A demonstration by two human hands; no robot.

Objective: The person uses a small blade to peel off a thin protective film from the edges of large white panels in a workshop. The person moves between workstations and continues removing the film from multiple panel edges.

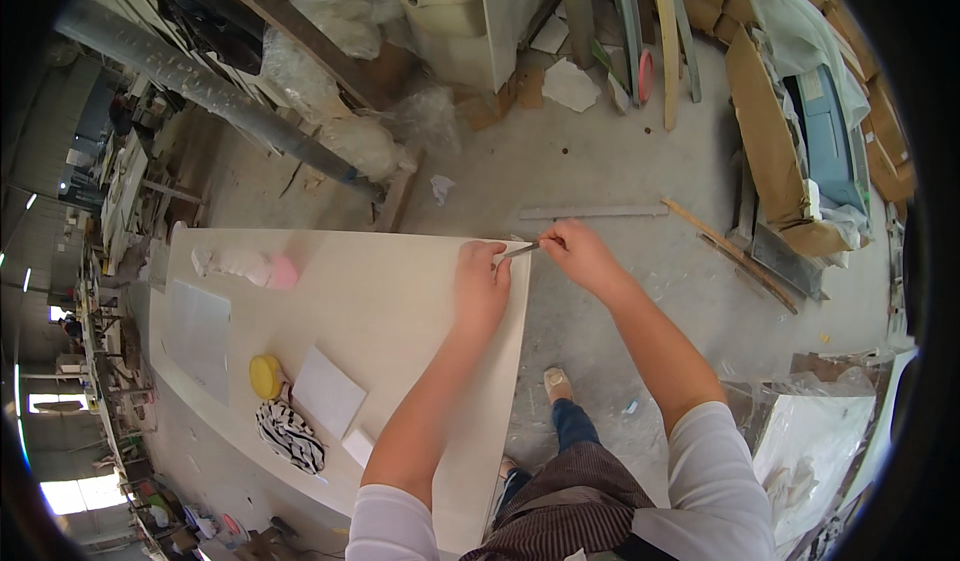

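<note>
A large cream-white panel lies flat before me, its far right corner under my hands. My right hand is closed in a pinch on one end of a thin, dark grey strip-like tool, just beyond the panel's right edge. Over the corner, my left hand has its fingers curled round the tool's other end. The tool slants across the corner between both hands. Its exact kind is too small to make out, and the fingers hide its ends.
On the panel rest a yellow round lid, a striped cloth, a white sheet, a clear sheet and a pink-ended white bundle. A grey pipe slants at far left. Wooden strips lie on the floor at right.
</note>
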